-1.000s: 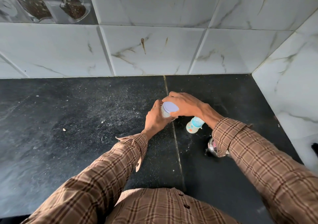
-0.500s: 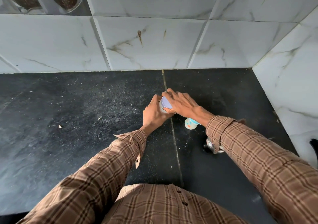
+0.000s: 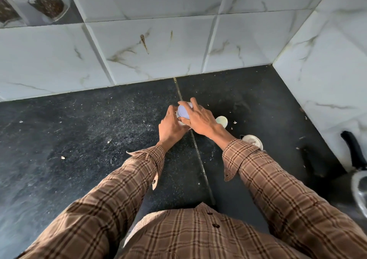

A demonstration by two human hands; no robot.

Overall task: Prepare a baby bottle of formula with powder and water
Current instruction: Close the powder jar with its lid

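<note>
Right hand (image 3: 200, 119) arches over a small jar (image 3: 183, 117), fingers curled round its lilac lid (image 3: 184, 111); lid face shows between thumb and fingers. Left hand (image 3: 170, 126) wraps the jar body from the left side. Same two-handed grip as half a second ago, but the right fingers have shifted round the lid, and more of its face is now uncovered. Jar contents not visible; lid is on.

Jar stands on the black counter (image 3: 79, 139), right on the seam (image 3: 200, 159) between its two slabs, toward the back edge and the right corner.

Bottle (image 3: 222, 121) stands just right of the right wrist, seen from above as a pale round top; earlier its side with blue and orange print showed, now only the top. Cannot tell what is in it.

A steel cup (image 3: 253, 140) sits near the right cuff, partly hidden by the sleeve (image 3: 278, 179); inside looks pale, contents unclear.

At the counter's right edge, a black handle (image 3: 351, 149) and a metal rim (image 3: 357, 189), cut off by the frame.

White specks lie scattered over the counter near the bottle.
</note>
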